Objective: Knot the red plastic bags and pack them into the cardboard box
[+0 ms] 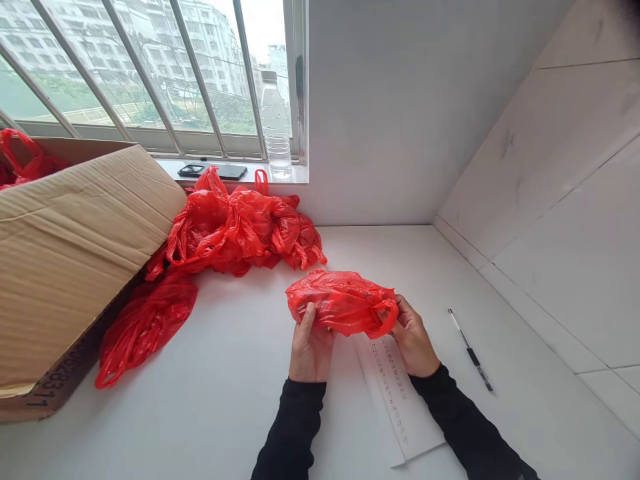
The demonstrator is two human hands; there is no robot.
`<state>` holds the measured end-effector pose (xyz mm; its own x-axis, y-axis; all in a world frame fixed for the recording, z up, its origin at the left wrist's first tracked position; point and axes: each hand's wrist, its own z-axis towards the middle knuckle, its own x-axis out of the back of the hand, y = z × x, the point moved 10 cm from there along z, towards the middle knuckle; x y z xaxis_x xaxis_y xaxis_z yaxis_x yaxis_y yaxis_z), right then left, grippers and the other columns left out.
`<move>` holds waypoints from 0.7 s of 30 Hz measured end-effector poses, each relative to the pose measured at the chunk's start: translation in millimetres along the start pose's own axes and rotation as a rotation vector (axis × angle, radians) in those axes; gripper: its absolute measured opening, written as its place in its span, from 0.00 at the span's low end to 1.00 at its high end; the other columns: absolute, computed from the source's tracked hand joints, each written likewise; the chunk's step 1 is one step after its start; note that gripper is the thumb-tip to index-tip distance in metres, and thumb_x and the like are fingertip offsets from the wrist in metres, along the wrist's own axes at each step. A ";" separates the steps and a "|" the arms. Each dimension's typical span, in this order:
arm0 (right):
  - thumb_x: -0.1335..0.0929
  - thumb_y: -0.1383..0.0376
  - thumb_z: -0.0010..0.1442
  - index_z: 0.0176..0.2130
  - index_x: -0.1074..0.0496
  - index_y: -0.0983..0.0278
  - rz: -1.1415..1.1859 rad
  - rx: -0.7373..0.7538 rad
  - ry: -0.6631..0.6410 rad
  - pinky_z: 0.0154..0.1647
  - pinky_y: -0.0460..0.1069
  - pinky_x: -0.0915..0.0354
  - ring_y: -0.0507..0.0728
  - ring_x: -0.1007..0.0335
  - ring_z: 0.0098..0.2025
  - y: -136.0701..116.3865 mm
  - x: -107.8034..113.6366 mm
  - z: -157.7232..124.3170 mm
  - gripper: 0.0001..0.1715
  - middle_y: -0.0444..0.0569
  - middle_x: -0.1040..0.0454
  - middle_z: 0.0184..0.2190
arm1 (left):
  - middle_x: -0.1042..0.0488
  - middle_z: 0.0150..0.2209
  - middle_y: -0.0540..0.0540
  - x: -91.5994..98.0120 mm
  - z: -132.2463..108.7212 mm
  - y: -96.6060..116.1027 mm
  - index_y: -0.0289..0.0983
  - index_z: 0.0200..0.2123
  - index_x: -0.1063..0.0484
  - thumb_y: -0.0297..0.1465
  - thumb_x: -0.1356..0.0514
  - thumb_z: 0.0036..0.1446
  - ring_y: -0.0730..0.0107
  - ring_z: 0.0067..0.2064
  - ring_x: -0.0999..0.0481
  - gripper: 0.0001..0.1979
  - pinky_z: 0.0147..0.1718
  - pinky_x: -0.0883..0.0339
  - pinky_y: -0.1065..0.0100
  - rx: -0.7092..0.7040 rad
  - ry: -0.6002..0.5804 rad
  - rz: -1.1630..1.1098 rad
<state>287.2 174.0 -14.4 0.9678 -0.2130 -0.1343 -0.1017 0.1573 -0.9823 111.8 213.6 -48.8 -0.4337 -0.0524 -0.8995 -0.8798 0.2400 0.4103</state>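
Note:
Both my hands hold a red plastic bag (340, 300) stretched sideways a little above the white table. My left hand (311, 343) grips its left end from below, the thumb lying on the near side. At the right end, my right hand (414, 337) pinches the bag beside its handle loop. Something seems bundled inside, but the film hides what it is. Beneath my right hand lies a sheet of paper (400, 407) with columns of small handwritten marks.
A heap of red plastic bags (245, 227) lies below the windowsill, with another red bag (150, 327) beside a tilted cardboard box (80, 247). More red bags show inside the box. A water bottle (276, 127) and a phone (227, 173) rest on the sill. A pen (471, 353) lies right.

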 end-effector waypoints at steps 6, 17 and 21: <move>0.27 0.59 0.56 0.46 0.29 0.57 -0.006 0.013 0.053 0.43 0.51 0.31 0.58 0.30 0.45 3.7 6.7 -0.3 0.18 0.47 0.26 0.44 | 0.24 0.52 0.43 1.6 0.8 0.1 0.40 0.52 0.26 0.28 0.33 0.53 0.56 0.54 0.25 0.21 0.51 0.30 0.59 0.005 0.015 0.020; 0.27 0.57 0.58 0.43 0.29 0.58 0.013 -0.001 0.109 0.33 0.47 0.32 0.54 0.32 0.36 8.0 12.8 -1.7 0.14 0.45 0.26 0.40 | 0.25 0.54 0.43 1.0 2.3 5.2 0.41 0.55 0.28 0.33 0.35 0.56 0.56 0.55 0.26 0.22 0.52 0.31 0.58 -0.028 -0.013 -0.007; 0.28 0.56 0.60 0.42 0.29 0.58 0.034 -0.009 0.119 0.30 0.46 0.34 0.51 0.36 0.31 7.9 14.3 -2.2 0.13 0.44 0.26 0.38 | 0.25 0.54 0.42 4.4 4.5 6.6 0.39 0.53 0.26 0.37 0.36 0.58 0.54 0.57 0.28 0.20 0.53 0.32 0.58 -0.042 0.002 -0.012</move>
<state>299.8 170.1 -24.4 0.9294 -0.3212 -0.1817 -0.1366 0.1581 -0.9779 105.0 219.3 -50.7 -0.4232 -0.0571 -0.9043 -0.8925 0.1980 0.4052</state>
